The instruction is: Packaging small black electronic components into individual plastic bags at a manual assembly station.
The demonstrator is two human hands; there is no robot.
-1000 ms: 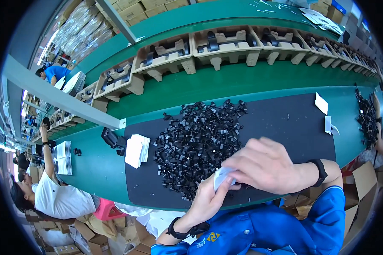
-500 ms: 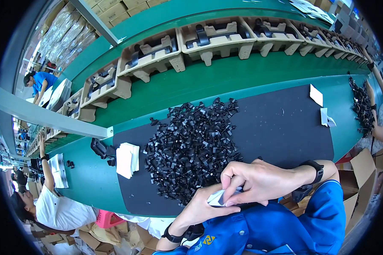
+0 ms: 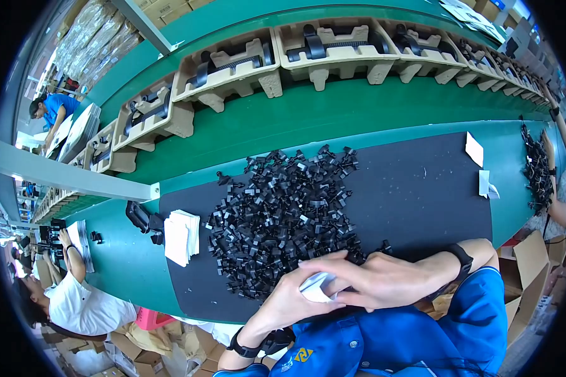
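My left hand (image 3: 282,300) is closed around a small white folded paper (image 3: 317,287), which stands up between thumb and fingers with its open, curved edge toward my right hand. My right hand (image 3: 380,279) reaches across from the right, its fingers stretched and apart. One finger lies over the back of my left hand, and the lower fingertips are at the paper's edge; whether they press on it is hard to see. Just beyond both hands spreads a heap of small black plastic parts (image 3: 283,213) on a dark mat (image 3: 415,195).
A stack of white papers (image 3: 181,237) lies left of the heap, beside a black plastic piece (image 3: 143,218). Two white papers (image 3: 475,149) lie at the mat's right end. Beyond runs a green belt (image 3: 245,132) with pulp trays (image 3: 343,63). A grey metal bar (image 3: 75,173) crosses at left. A co-worker (image 3: 85,289) sits left.
My right hand has gone from a pinch on the white paper to stretched fingers. The paper now shows a wider opening. The trays have shifted slightly right relative to the mat.
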